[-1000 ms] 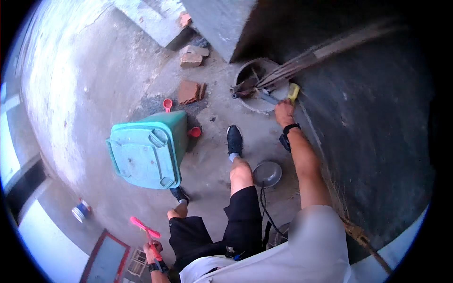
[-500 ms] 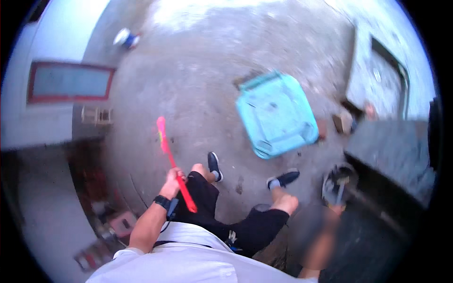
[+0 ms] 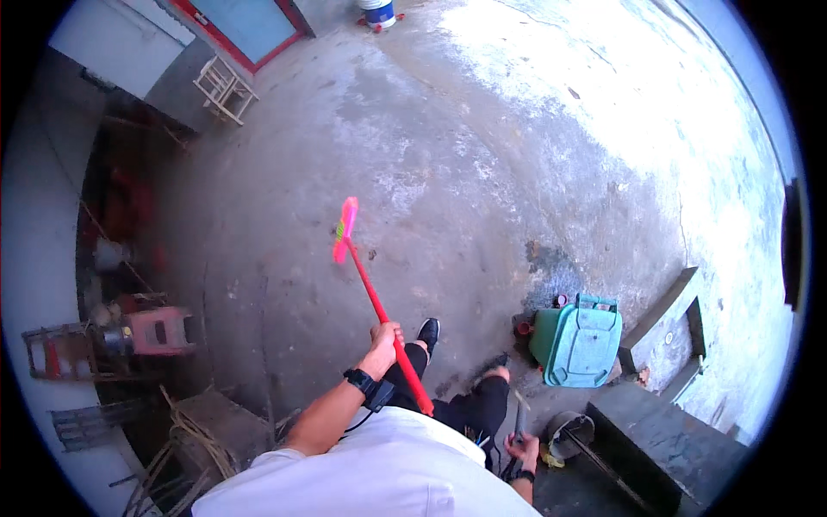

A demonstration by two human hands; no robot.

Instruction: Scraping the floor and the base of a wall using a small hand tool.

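In my left hand (image 3: 383, 340) is the red stick of a tool with a pink crosswise head (image 3: 345, 226), like a small squeegee or brush. Its head points away from me over the concrete floor, and the stick's near end reaches my shirt. My right hand (image 3: 523, 450), low at the right, is closed around a slim grey tool (image 3: 520, 419) with a thin pale end; its exact kind cannot be made out. Beside that hand, a round grey bucket (image 3: 569, 433) stands by a dark slab. A turquoise lidded bin (image 3: 586, 345) is farther off to the right.
A dark stone slab (image 3: 668, 431) and a low concrete basin (image 3: 668, 336) line the right side. On the left are a pink stool (image 3: 161, 331), a wooden chair (image 3: 224, 90) and coiled cord (image 3: 194, 439). A white and blue bucket (image 3: 377, 13) stands far ahead on the concrete floor (image 3: 448, 215).
My view has swung, so the bin now appears lower and farther right. My right hand has come away from over the bucket, drawing the grey tool closer to my leg. The left still grips the red stick.
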